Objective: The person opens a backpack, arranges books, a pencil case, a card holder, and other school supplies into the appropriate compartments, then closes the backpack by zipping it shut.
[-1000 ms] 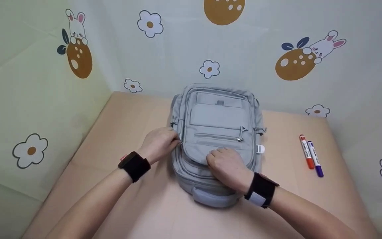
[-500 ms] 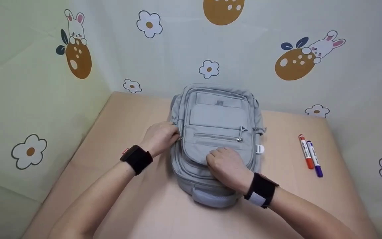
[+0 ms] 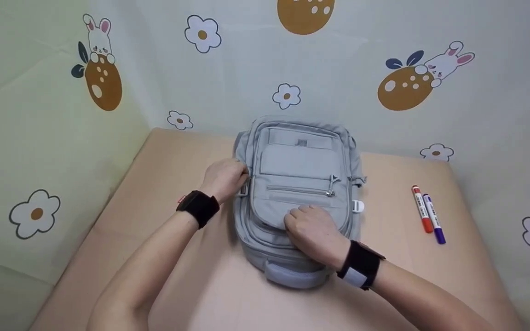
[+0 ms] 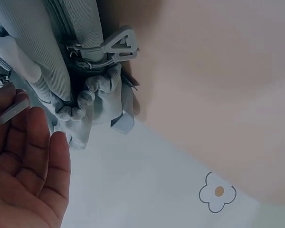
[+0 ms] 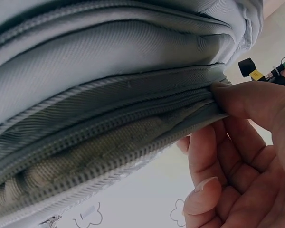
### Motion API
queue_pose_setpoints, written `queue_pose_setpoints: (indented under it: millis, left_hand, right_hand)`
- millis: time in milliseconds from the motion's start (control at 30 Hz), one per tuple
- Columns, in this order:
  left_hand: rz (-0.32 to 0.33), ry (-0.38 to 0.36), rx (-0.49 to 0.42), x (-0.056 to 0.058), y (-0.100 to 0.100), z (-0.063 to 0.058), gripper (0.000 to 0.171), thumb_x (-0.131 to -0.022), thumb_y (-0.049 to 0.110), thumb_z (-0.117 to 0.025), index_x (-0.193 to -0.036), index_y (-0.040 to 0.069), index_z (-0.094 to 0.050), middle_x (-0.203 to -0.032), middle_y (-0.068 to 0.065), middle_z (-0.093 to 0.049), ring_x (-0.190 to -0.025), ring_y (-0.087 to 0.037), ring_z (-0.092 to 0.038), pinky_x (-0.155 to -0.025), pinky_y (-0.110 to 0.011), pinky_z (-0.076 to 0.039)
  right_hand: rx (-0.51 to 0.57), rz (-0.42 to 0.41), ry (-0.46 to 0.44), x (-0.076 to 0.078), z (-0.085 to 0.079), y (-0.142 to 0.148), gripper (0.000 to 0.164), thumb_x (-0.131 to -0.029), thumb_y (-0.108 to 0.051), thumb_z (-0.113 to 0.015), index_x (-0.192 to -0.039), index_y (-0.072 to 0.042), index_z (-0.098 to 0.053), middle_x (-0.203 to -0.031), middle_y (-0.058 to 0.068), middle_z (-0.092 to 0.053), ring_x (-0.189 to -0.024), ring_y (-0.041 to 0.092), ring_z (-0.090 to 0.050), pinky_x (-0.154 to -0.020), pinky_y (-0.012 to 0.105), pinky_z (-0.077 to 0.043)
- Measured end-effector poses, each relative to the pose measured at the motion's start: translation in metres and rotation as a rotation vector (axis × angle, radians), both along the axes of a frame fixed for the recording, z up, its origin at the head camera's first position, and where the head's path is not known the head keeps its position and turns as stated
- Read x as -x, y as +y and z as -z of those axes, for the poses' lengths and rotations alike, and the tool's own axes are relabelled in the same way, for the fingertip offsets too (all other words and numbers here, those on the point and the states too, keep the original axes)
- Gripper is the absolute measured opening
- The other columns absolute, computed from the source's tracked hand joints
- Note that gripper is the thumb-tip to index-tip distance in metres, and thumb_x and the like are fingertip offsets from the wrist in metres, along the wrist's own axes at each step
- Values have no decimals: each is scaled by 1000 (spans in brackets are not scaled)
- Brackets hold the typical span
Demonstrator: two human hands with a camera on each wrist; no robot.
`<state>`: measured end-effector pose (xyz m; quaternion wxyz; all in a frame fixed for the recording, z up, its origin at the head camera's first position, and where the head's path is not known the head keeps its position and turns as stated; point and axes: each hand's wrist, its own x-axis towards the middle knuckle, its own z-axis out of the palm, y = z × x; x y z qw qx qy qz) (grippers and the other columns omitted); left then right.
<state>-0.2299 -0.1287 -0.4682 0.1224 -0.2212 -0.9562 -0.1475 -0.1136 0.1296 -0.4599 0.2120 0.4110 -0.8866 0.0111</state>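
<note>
A grey backpack (image 3: pixel 299 161) lies on the table, its carry handle toward me. At its left side my left hand (image 3: pixel 225 177) pinches a zipper pull (image 4: pixel 14 111); in the left wrist view the grey tab sticks out between the fingers. My right hand (image 3: pixel 313 232) grips the near edge of the front pocket (image 3: pixel 274 218). Up close in the right wrist view, thumb and fingers pinch the fabric rim beside parted zipper teeth (image 5: pixel 133 156), with mesh (image 5: pixel 95 147) visible inside the gap. The left hand's fingertips are hidden in the head view.
A red marker (image 3: pixel 422 209) and a blue marker (image 3: pixel 434 219) lie side by side on the table (image 3: pixel 398 276), right of the backpack. Printed cloth walls (image 3: pixel 233 82) stand behind and beside the table. A white buckle (image 3: pixel 358 206) juts from the backpack's right side.
My left hand has slid along the backpack's left side, away from me, with the zipper pull. The right hand keeps its grip in the same place. The head view has shifted slightly.
</note>
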Motion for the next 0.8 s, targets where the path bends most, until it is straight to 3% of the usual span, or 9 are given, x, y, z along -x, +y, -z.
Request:
queue_pose_setpoints:
  millis: [500, 800]
  left_hand:
    - [11, 33, -40, -6, -1, 8, 7, -94, 16, -72, -90, 11, -74, -84, -5, -69, -77, -30, -65, -66, -48, -51]
    - [17, 39, -49, -14, -4, 11, 5, -94, 11, -69, -90, 11, -72, -82, -7, -69, -74, -32, -65, -66, -49, -51]
  right_hand:
    - [36, 2, -18, 0, 5, 4, 13, -94, -15, -68, -82, -13, -64, -78, -1, -65, -68, 19, -58, -61, 33, -48]
    - [107, 12, -2, -1, 10, 25, 11, -91, -16, -73, -83, -14, -65, -81, -1, -65, -71, 21, -59, -64, 35, -49]
